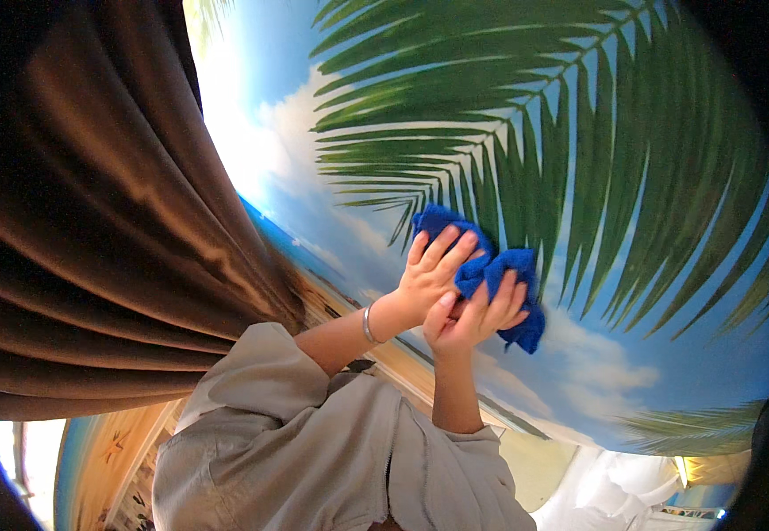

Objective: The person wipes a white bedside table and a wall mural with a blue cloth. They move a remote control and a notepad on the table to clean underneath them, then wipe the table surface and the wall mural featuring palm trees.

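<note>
A crumpled blue cloth (524, 265) lies against a wall mural of palm fronds (491, 133), sky and clouds. My left hand (429, 272), with a silver bangle (368, 325) at the wrist, presses the upper part of the cloth with spread fingers. Lower and to the right, my right hand (481, 312) holds the other part of it, fingers bent over the fabric. The two hands nearly meet at the thumbs. The palms are partly hidden.
A dark brown curtain (125, 232) hangs in folds along the left, beside the mural. White bedding or fabric (613, 484) and a lit lamp (682, 471) appear at the lower right. Another beach picture with a starfish (116, 446) shows at the lower left.
</note>
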Available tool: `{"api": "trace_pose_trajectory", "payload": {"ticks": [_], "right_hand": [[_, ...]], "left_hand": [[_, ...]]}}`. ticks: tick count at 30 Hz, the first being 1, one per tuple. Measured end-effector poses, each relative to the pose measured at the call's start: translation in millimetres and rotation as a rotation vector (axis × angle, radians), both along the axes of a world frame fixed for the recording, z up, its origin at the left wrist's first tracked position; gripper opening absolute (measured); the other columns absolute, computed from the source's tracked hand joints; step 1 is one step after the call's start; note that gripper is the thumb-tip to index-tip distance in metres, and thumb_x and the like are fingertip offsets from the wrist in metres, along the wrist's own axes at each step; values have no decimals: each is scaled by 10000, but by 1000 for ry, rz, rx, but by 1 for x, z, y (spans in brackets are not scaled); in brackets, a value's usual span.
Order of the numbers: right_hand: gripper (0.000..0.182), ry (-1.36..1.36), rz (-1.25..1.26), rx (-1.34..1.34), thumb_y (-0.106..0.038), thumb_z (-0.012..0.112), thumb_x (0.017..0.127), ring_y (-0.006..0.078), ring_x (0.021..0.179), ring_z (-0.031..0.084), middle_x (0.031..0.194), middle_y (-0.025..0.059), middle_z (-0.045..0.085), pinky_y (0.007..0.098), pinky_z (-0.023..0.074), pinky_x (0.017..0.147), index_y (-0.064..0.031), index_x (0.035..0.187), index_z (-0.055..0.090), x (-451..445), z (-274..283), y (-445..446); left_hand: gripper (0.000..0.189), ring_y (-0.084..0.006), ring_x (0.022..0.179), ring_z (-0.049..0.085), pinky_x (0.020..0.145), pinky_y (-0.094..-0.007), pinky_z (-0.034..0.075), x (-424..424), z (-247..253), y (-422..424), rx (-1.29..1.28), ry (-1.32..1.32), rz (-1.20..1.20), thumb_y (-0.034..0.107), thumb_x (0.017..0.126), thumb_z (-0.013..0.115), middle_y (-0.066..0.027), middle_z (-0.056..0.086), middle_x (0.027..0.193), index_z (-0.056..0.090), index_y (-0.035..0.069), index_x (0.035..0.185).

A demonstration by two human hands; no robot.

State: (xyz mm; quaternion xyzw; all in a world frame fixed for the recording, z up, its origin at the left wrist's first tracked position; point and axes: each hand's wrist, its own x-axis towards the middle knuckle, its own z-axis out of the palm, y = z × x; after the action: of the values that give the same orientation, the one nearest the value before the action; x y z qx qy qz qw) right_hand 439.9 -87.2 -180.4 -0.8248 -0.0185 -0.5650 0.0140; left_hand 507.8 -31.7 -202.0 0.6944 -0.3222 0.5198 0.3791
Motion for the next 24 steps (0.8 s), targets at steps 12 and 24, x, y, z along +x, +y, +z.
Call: {"api": "trace_pose_trajectory", "payload": {"ticks": [12, 24], "right_hand": [[477, -4, -35, -82, -287, 455, 838, 426, 1252, 343, 1316, 251, 426, 514, 128, 1046, 72, 1150, 500, 39, 91, 29], [452, 59, 27, 2, -283, 462, 827, 440, 1246, 326, 1324, 257, 409, 526, 73, 1057, 42, 1137, 512, 41, 9, 45]], "left_hand": [[424, -252, 1289, 370, 1085, -429, 151, 31, 87, 20, -64, 74, 61, 307, 861, 436, -93, 414, 1385, 566, 111, 1214], [460, -283, 1305, 353, 1088, -463, 153, 41, 4, 39, -61, 8, 41, 318, 854, 438, -131, 395, 1393, 538, 85, 1238]]}}
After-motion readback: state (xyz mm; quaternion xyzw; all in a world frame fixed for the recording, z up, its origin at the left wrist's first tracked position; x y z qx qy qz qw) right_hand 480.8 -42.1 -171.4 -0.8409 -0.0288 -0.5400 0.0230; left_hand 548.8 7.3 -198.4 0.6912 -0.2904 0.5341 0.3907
